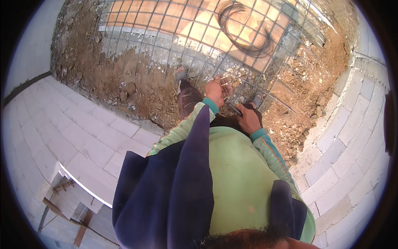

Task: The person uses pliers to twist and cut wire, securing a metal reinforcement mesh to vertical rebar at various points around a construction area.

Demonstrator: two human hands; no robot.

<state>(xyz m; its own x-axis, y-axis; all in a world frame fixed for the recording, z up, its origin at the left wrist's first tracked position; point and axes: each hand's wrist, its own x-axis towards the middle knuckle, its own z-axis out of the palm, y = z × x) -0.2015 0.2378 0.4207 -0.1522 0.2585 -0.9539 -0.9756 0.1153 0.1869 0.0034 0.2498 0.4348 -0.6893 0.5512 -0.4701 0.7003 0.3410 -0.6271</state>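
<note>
My left hand (217, 90) is at the near edge of a steel rebar mesh (169, 49). Its fingers are curled, and small pale bits show at the fingertips, too small to name. Close beside it on the right, my right hand (248, 119) is closed round a slim dark tool (234, 108) whose tip points toward the left hand. The tool's exact kind is not plain. Farther off, a loose coil of thin dark wire (242, 46) lies over the mesh.
Orange-brown boards (143, 20) lie beneath the far mesh. Rubble and soil (124, 93) surround it. Rod ends (286, 107) stick out at right. Pale block walls (78, 120) stand on both sides. My sandalled feet (181, 74) are by the mesh edge.
</note>
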